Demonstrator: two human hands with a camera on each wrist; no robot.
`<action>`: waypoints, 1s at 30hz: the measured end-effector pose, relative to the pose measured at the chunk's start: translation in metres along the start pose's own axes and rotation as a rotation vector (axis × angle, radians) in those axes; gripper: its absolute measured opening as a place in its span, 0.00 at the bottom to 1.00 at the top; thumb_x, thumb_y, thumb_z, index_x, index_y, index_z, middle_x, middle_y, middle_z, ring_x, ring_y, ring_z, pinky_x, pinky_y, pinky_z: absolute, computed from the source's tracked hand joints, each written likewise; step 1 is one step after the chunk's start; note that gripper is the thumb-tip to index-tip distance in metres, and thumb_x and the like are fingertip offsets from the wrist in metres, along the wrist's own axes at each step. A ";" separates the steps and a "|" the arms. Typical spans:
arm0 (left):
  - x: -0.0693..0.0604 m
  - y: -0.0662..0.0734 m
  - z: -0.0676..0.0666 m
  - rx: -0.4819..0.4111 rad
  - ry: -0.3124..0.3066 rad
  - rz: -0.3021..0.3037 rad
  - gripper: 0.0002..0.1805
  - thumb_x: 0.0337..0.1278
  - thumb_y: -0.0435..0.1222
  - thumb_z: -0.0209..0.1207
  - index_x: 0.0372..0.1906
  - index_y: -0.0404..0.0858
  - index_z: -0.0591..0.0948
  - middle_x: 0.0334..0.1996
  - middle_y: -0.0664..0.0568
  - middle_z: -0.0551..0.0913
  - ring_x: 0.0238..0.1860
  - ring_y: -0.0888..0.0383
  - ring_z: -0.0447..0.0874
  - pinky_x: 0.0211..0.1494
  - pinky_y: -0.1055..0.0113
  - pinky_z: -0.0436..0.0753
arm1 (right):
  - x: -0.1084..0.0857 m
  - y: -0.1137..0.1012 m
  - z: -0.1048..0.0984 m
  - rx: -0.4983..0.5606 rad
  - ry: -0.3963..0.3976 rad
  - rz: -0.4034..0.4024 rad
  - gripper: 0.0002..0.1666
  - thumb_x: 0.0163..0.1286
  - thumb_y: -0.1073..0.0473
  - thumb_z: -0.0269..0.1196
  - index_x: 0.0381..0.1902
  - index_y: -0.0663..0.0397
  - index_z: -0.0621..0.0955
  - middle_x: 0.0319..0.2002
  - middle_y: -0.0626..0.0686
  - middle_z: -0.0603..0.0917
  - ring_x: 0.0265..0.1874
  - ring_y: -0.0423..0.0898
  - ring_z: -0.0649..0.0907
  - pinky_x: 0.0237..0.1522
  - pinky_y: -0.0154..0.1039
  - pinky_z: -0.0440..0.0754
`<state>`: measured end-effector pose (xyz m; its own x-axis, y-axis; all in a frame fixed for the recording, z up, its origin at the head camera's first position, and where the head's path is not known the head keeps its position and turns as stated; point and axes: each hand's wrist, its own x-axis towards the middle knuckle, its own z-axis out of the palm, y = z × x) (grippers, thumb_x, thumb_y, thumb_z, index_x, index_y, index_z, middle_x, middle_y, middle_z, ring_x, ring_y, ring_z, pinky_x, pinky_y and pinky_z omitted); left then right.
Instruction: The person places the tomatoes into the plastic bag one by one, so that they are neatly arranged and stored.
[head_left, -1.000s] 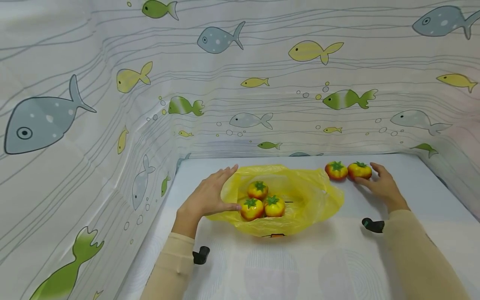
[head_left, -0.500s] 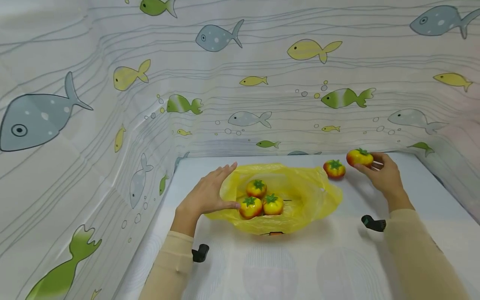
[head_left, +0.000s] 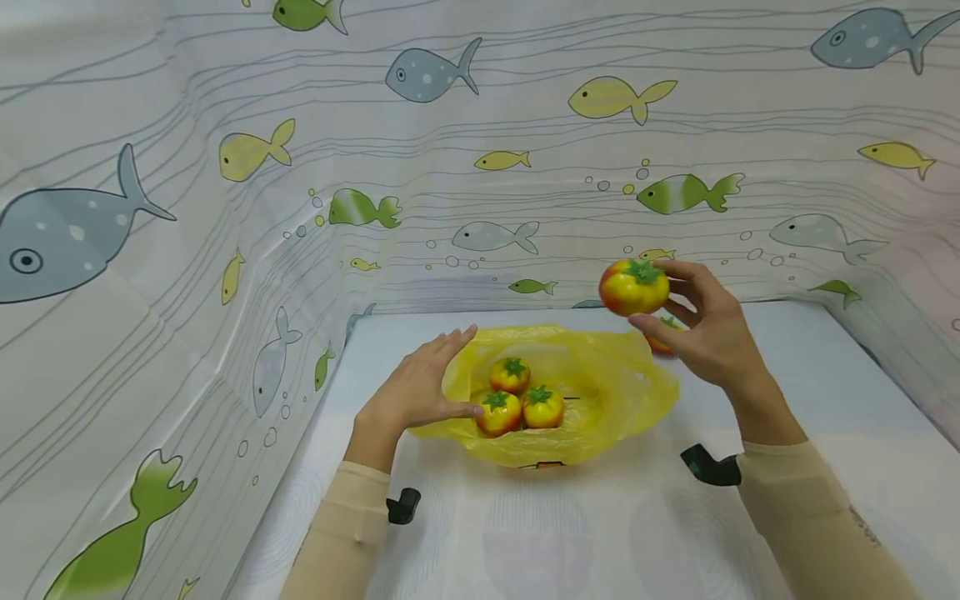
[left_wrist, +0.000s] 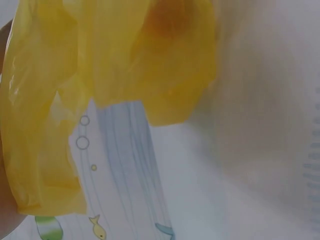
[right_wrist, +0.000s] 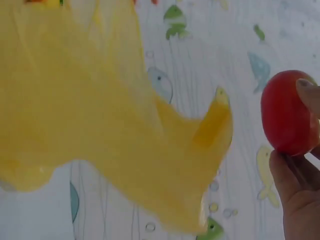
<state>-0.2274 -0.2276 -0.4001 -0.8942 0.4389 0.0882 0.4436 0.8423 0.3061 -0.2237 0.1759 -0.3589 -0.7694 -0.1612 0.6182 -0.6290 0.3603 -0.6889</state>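
Note:
My right hand (head_left: 712,333) grips a yellow-and-red tomato (head_left: 630,292) with a green leafy top, its fingers behind and thumb below. In the right wrist view, the tomato's red underside (right_wrist: 285,112) shows between thumb and fingers. The tomato is in the air, above and behind the right side of a thin yellow plastic bag (head_left: 607,392). Three similar tomatoes (head_left: 543,408) sit inside the bag's wide mouth. My left hand (head_left: 412,387) rests against the bag's left edge, fingers extended along it, the thumb near the front-left tomato. The bag (left_wrist: 165,65) hides most of that hand in the left wrist view.
Another tomato (head_left: 663,337) lies on the white table (head_left: 555,525) behind the bag's right end, partly hidden by my right hand. Fish-patterned sheeting (head_left: 450,192) rises behind the table and along its left side. Black mounts (head_left: 711,467) stick out from both wrists.
My right hand has picked up the rightmost tomato from the table, raised it and carried it left towards the bag. The left hand stays at the bag's left edge.

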 end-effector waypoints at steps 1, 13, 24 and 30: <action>0.000 0.000 0.000 0.002 -0.001 0.002 0.66 0.41 0.66 0.75 0.83 0.63 0.49 0.81 0.48 0.58 0.80 0.43 0.58 0.76 0.35 0.63 | -0.002 -0.007 0.006 0.010 -0.031 -0.034 0.46 0.55 0.77 0.75 0.71 0.56 0.72 0.66 0.53 0.75 0.60 0.38 0.78 0.59 0.23 0.77; 0.003 0.003 0.000 0.030 -0.012 -0.003 0.66 0.40 0.69 0.72 0.83 0.64 0.48 0.81 0.49 0.57 0.80 0.42 0.58 0.76 0.36 0.63 | -0.032 -0.018 0.084 0.044 -0.373 0.041 0.37 0.64 0.55 0.75 0.68 0.48 0.73 0.64 0.50 0.77 0.60 0.50 0.82 0.59 0.44 0.83; 0.008 0.000 0.005 0.076 -0.012 0.037 0.55 0.49 0.69 0.68 0.81 0.62 0.58 0.82 0.48 0.57 0.81 0.41 0.54 0.78 0.36 0.59 | -0.021 0.032 0.112 -0.066 -0.429 0.174 0.39 0.68 0.52 0.73 0.69 0.57 0.69 0.68 0.60 0.75 0.64 0.59 0.80 0.62 0.53 0.80; 0.009 -0.001 0.008 0.101 -0.035 0.010 0.52 0.53 0.70 0.64 0.81 0.58 0.62 0.82 0.49 0.56 0.82 0.43 0.52 0.80 0.38 0.57 | -0.019 0.054 0.120 -0.108 -0.437 0.224 0.38 0.69 0.51 0.72 0.70 0.55 0.69 0.67 0.57 0.75 0.66 0.58 0.78 0.66 0.55 0.78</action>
<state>-0.2354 -0.2223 -0.4071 -0.8878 0.4568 0.0569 0.4580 0.8642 0.2083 -0.2568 0.0883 -0.4535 -0.8736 -0.4306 0.2269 -0.4454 0.5193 -0.7294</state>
